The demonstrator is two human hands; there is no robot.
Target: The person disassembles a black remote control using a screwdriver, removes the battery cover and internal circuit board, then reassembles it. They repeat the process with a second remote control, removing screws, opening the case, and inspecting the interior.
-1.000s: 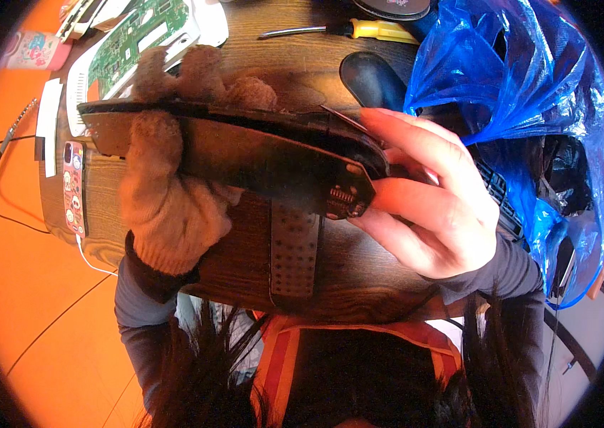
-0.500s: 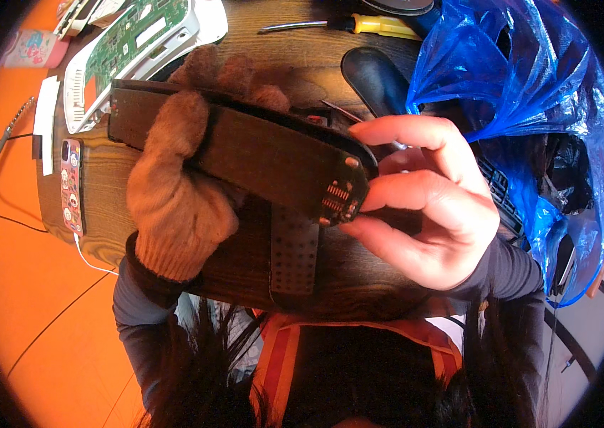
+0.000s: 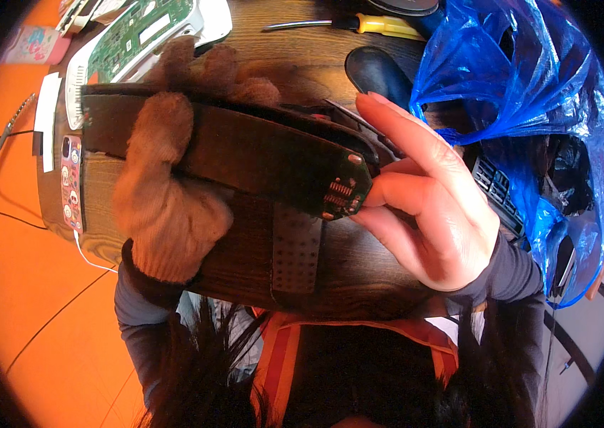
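A long dark circuit board [image 3: 259, 160] with a row of metal contacts at its right end slants over the table. Behind it lies a black shell [image 3: 302, 121], with a gap along the upper edge between the two. My left hand [image 3: 163, 185], in a brown knit glove, is wrapped round the left part of both, thumb in front and fingers behind. At the right end, my bare right hand [image 3: 434, 196] pinches the board's edge between thumb and a finger. Its index finger stretches up, off the board. Below the board, a dark strip with rows of holes [image 3: 295, 257] rests on the table.
A yellow-handled screwdriver [image 3: 387, 26] and a black oval piece [image 3: 377, 75] lie beyond my hands. Blue plastic bag [image 3: 523, 78] fills the right side, beside a dark gridded piece [image 3: 498, 196]. A white casing with a green board [image 3: 130, 46] and a phone [image 3: 71, 182] are left.
My right index finger has lifted off the board's upper corner and straightened. The left end of the board and my gloved hand have shifted slightly left and down.
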